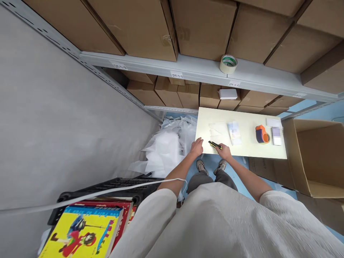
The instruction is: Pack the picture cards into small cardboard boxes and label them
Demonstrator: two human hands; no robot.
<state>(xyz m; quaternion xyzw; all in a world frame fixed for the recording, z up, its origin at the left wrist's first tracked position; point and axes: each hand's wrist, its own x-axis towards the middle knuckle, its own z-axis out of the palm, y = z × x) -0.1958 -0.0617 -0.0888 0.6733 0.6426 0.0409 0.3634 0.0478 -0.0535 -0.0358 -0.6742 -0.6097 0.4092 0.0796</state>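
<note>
My right hand [224,152] is closed around a yellow and black utility knife [215,144], which points left over the front of the pale tabletop [247,150]. At the table's left front corner rests my left hand [197,146], its fingers on the edge and holding nothing that I can see. A thin, whitish translucent sheet [218,129] lies beyond the knife. To its right is a flat packet [234,132] with a pale blue and yellow print, its contents unclear. Farther right stands an orange and purple tape dispenser [261,134].
White foam sheets [166,147] are heaped left of the table. Shelves with cardboard boxes [204,28] and a tape roll [228,64] rise behind. An open carton [301,157] stands right. Books [83,229] fill a black crate [107,190]; a white cable [107,191] crosses above.
</note>
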